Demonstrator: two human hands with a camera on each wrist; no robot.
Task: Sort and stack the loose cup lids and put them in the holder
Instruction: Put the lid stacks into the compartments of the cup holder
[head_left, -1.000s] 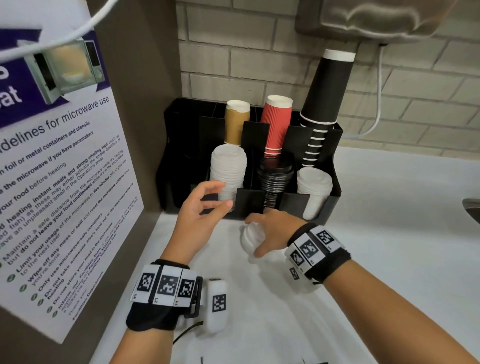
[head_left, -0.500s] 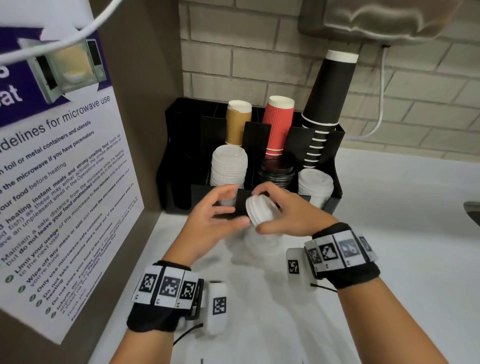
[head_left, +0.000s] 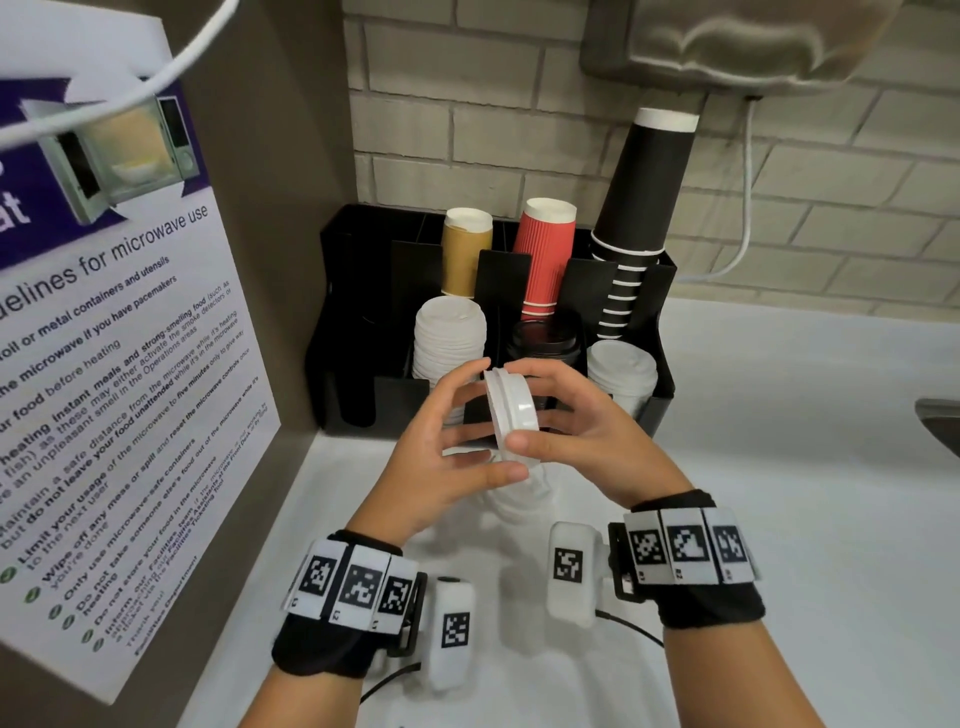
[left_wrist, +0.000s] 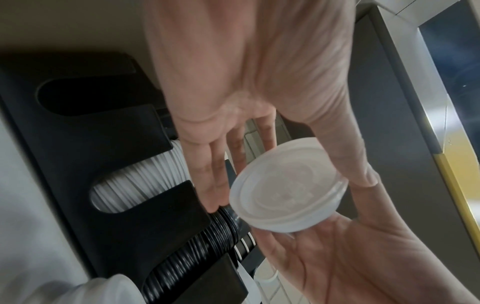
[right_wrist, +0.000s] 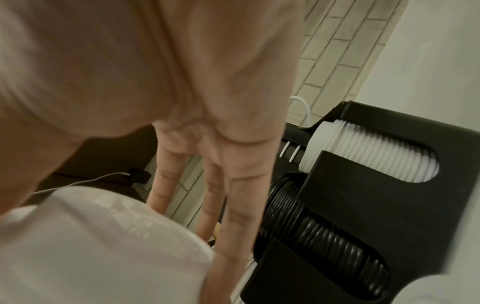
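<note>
Two or more nested white lids stand on edge in the air just in front of the black holder. My right hand grips them, thumb on the near rim and fingers over the top. My left hand spans the same lids between index finger and thumb. In the left wrist view the lids show their hollow underside, with my left fingers straight behind them. The right wrist view shows the lids blurred and close. More loose white lids lie on the counter under my hands.
The holder's front slots carry a white lid stack, black lids and another white stack. Behind stand brown cups, red cups and tall black cups. A poster panel walls the left; a sink edge shows right.
My right hand lifted the white lids off the counter, raised them toward the holder and turned them on edge. My left hand came in from the left and took hold of them too.
</note>
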